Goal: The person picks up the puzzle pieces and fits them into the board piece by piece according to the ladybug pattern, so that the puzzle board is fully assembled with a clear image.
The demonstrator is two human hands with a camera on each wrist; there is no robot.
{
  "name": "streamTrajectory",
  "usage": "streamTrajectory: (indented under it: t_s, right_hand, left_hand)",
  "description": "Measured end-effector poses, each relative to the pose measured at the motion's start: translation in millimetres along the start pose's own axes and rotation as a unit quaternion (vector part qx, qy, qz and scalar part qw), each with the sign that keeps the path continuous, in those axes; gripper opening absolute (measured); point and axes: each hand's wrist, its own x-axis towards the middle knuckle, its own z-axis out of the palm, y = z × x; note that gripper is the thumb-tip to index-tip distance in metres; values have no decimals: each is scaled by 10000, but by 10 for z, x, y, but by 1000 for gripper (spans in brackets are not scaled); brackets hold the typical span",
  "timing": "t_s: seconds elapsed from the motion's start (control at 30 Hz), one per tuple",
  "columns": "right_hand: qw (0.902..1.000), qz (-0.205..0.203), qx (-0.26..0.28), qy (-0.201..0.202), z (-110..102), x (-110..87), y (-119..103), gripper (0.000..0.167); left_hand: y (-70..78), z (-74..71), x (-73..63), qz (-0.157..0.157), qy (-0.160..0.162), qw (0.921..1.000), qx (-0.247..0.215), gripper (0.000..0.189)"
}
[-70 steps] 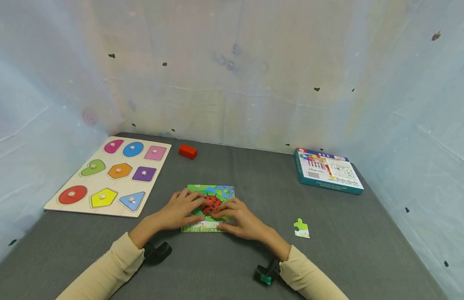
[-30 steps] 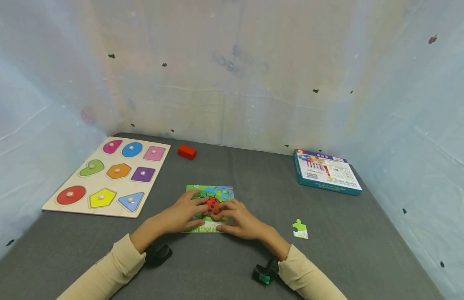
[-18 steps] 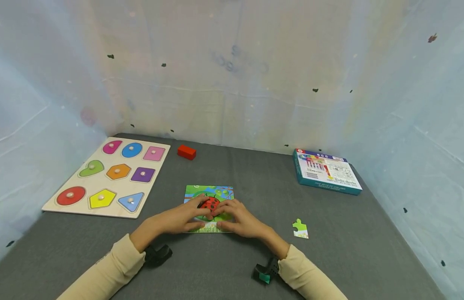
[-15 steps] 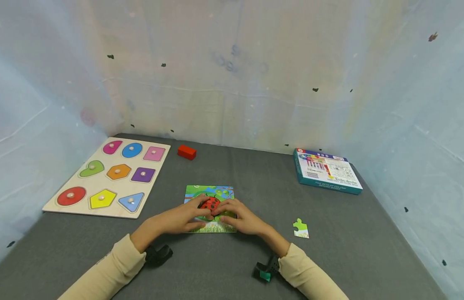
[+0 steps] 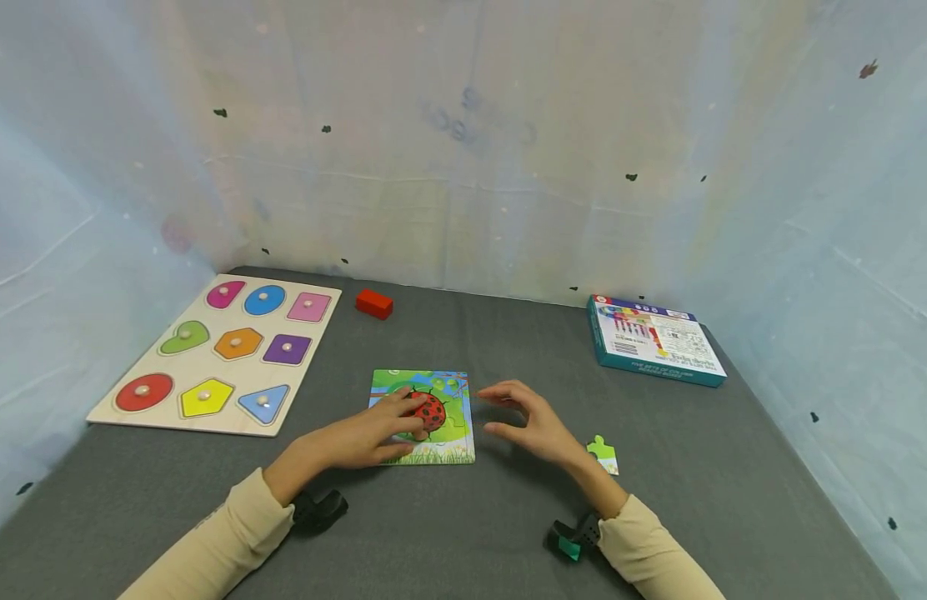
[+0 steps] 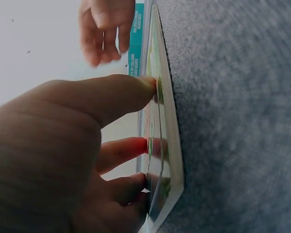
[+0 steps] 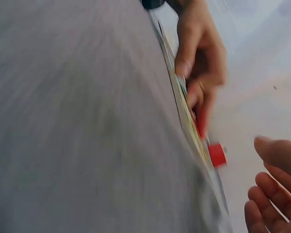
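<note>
A square jigsaw puzzle (image 5: pixel 458 417) with a ladybug picture lies flat on the dark grey table. My left hand (image 5: pixel 364 435) rests over its left half and hides part of the picture. In the left wrist view the thumb and fingertips press on the puzzle's face (image 6: pixel 157 121). To the right of the puzzle, my right hand (image 5: pixel 537 423) is raised off it, holding nothing, with the fingers spread from the thumb. A loose green-and-white puzzle piece (image 5: pixel 604 454) lies on the table beyond the right wrist, partly covered by it.
At the left lies a wooden shape board (image 5: pixel 242 379) with colourful knobbed pieces. A red block (image 5: pixel 374 304) sits near the back edge. A teal-edged flat box (image 5: pixel 654 340) lies at the back right. Pale sheeting (image 5: pixel 448 208) closes off the back and sides.
My right hand has left the ladybug puzzle and moved right, toward the loose piece. More of the puzzle's right side shows. My left hand has slid slightly toward me and stays on the puzzle.
</note>
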Motion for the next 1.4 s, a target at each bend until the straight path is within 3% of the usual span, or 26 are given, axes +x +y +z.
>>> streamTrajectory:
  t_s: [0.37, 0.7, 1.07, 1.4]
  right_hand:
    - [9922, 218, -1208, 207, -643, -691, 54, 45]
    - [9656, 1092, -2348, 219, -958, -1256, 367, 53]
    - [9661, 1256, -2255, 40, -988, -1311, 452, 52]
    - [9644, 1362, -2266, 106, -883, -1185, 159, 47]
  left_hand:
    - [11, -5, -9, -97, -40, 9999, -30, 12]
    - [10, -31, 2, -135, -70, 9999, -42, 14]
    - [7, -22, -3, -133, -84, 9999, -70, 13]
    - [22, -27, -3, -130, -77, 9999, -71, 14]
